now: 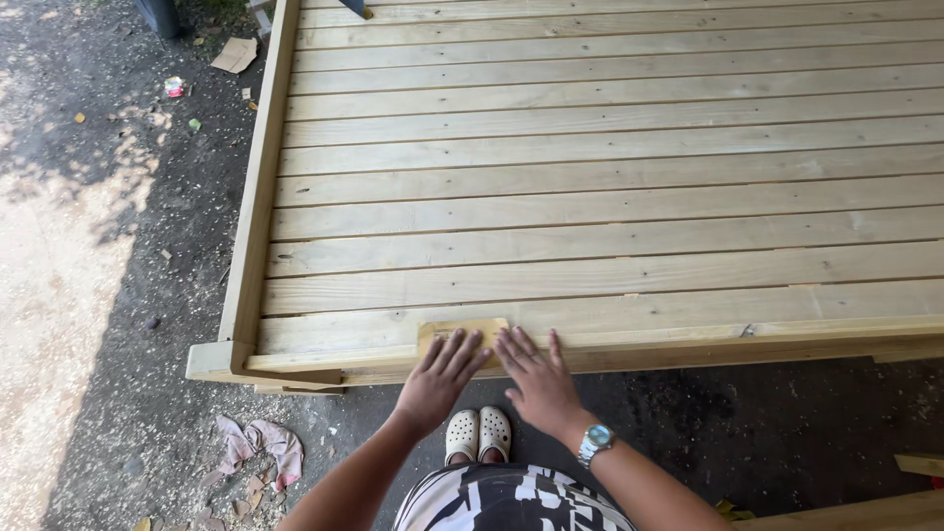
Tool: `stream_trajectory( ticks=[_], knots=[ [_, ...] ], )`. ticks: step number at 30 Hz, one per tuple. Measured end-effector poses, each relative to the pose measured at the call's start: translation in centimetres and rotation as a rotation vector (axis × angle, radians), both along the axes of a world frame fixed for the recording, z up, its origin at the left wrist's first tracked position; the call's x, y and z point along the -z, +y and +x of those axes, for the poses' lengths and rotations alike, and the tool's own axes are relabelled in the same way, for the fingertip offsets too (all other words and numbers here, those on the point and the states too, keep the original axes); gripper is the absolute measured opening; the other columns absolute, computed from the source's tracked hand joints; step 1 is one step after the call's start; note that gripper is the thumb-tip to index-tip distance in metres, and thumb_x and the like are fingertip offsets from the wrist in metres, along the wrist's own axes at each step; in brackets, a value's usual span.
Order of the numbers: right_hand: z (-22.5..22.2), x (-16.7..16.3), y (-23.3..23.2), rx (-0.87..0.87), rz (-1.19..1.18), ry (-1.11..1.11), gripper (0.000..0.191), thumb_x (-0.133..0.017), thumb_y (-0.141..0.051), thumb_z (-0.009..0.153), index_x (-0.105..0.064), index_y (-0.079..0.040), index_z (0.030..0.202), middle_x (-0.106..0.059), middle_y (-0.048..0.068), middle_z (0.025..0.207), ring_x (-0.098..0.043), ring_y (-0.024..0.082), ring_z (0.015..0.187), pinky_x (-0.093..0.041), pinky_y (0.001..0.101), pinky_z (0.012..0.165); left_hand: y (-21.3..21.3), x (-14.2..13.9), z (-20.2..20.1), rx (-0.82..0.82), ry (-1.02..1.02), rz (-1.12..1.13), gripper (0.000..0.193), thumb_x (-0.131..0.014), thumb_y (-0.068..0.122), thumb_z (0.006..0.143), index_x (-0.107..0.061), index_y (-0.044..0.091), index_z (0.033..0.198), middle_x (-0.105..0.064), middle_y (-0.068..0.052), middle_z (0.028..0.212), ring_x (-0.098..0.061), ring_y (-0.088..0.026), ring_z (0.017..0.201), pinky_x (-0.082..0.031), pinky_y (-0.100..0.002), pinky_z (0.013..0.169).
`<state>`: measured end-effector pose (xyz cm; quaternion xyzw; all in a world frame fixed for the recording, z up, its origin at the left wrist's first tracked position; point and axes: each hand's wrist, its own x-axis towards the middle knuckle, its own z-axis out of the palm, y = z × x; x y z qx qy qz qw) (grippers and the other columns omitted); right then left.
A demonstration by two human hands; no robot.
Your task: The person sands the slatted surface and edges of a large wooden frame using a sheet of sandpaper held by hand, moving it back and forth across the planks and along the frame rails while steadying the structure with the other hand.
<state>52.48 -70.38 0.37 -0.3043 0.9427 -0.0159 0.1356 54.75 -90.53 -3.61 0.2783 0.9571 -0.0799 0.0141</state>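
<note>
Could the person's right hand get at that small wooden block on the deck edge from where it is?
Probably yes: the right hand lies flat on the deck edge right beside the small wooden block, which the left hand partly covers. Nothing else blocks it.

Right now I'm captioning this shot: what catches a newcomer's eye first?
A big deck of pale wooden planks fills the frame. At its near edge, the left hand and right hand press a small flat wooden block. A pink rag lies on the dark ground, lower left.
</note>
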Motion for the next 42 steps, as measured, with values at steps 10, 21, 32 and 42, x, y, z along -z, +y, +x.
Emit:
stream_trajectory(
  ticks=[10, 21, 32, 42],
  knots=[
    [-2.3, 0.2, 4.8, 0.218, -0.256, 0.264, 0.084, -0.056, -0.047, 0.097, -0.015, -0.011, 0.162, -0.013, 0.005, 0.171, -0.01, 0.02, 0.157, 0.0, 0.0565, 0.126, 6.7, -1.3, -1.9, -0.211, -0.243, 0.168, 0.089, -0.066, 0.031, 0.094, -0.011, 0.017, 0.163, -0.03, -0.025, 0.158, -0.032, -0.047, 0.144, -0.026, -0.063, 0.118],
    [-4.0, 0.1, 8.2, 0.351, 0.125, 0.013, 0.106, -0.063, -0.07, 0.084, -0.009, -0.023, 0.163, 0.004, 0.003, 0.172, 0.01, 0.021, 0.158, 0.011, 0.0636, 0.121, -5.0, -0.7, 0.5, -0.083, 0.016, 0.125, 0.08, -0.031, -0.005, 0.091, -0.017, 0.032, 0.161, -0.009, 0.002, 0.171, -0.01, -0.025, 0.154, -0.01, -0.052, 0.124],
    [-3.7, -0.1, 8.5, 0.359, 0.121, -0.02, 0.11, -0.069, -0.066, 0.082, -0.011, -0.02, 0.164, 0.003, 0.004, 0.173, 0.014, 0.022, 0.159, 0.013, 0.0651, 0.121, 3.1, 0.3, -0.2, -0.031, -0.07, 0.417, 0.068, -0.028, 0.002, 0.097, -0.022, 0.019, 0.162, -0.016, 0.0, 0.17, -0.011, -0.019, 0.156, -0.006, -0.043, 0.127],
    [-3.4, -1.0, 8.3, 0.393, 0.145, -0.111, 0.115, -0.073, -0.065, 0.082, -0.007, -0.018, 0.164, 0.008, 0.007, 0.173, 0.02, 0.025, 0.157, 0.015, 0.0646, 0.119, 4.9, -0.9, -0.2, -0.035, -0.073, 0.464, 0.068, -0.029, 0.005, 0.094, -0.029, 0.016, 0.161, -0.022, -0.003, 0.169, -0.013, -0.021, 0.156, -0.007, -0.044, 0.127]
  ],
)
